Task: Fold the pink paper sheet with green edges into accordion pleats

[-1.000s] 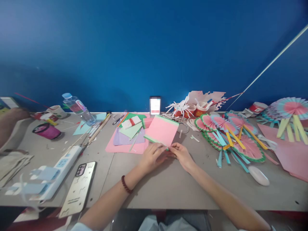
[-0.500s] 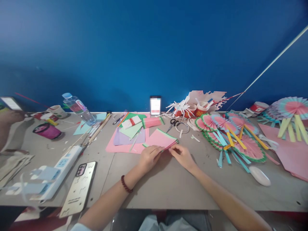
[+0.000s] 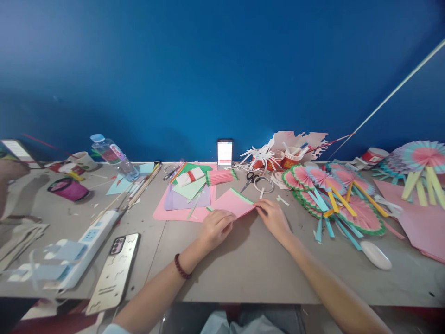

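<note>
A pink sheet of paper (image 3: 233,203) with a green strip along its far edge lies between my hands, partly raised off the table. My right hand (image 3: 274,220) pinches its right corner between thumb and fingers. At the near edge, my left hand (image 3: 217,227) has its fingers closed on the paper; the fingertips are partly hidden. A pleated pink paper strip (image 3: 221,176) with green ends lies just beyond. Scissors (image 3: 249,181) and a roll of tape (image 3: 263,184) rest past my right hand.
Finished paper fans (image 3: 358,213) and a white oval object (image 3: 375,254) are on the right. To the left are a phone (image 3: 113,273), a power strip (image 3: 91,248), thin sticks (image 3: 144,185) and a water bottle (image 3: 116,157). Another person's hand (image 3: 14,171) shows at far left.
My right hand has shifted slightly right with the paper's corner. The stacked folds seen at that corner are spread out now, and the sheet looks flatter. My left hand stays nearly in place.
</note>
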`<state>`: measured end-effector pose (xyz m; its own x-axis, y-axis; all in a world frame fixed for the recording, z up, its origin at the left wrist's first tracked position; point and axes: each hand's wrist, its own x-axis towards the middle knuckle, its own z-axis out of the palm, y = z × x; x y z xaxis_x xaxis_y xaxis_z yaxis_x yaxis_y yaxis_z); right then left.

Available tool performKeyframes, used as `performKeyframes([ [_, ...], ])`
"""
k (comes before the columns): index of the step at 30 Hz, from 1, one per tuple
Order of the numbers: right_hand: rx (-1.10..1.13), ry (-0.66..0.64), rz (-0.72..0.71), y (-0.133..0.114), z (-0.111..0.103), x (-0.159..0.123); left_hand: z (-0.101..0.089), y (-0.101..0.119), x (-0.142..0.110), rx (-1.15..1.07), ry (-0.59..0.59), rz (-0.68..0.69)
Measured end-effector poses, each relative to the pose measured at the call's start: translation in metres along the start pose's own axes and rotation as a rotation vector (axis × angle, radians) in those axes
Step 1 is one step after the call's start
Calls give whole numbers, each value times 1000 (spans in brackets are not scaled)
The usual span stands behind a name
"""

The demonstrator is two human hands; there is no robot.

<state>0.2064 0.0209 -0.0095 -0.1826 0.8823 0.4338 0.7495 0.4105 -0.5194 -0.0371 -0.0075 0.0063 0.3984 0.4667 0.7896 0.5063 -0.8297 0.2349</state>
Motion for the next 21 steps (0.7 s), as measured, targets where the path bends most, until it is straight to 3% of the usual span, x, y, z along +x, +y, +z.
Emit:
performKeyframes([
  [8,-58,191,-101,-11,-7,-2,-1,-7,-2,252,36,-29],
  [15,42,284,-141,-20,-14,-2,-5,-20,-7,264,110,8],
  [18,42,266,-117,-17,-10,-2,-2,-27,-9,296,31,-60],
  [21,14,162,-93,-12,-2,-3,3,-33,-12,332,-107,-142],
])
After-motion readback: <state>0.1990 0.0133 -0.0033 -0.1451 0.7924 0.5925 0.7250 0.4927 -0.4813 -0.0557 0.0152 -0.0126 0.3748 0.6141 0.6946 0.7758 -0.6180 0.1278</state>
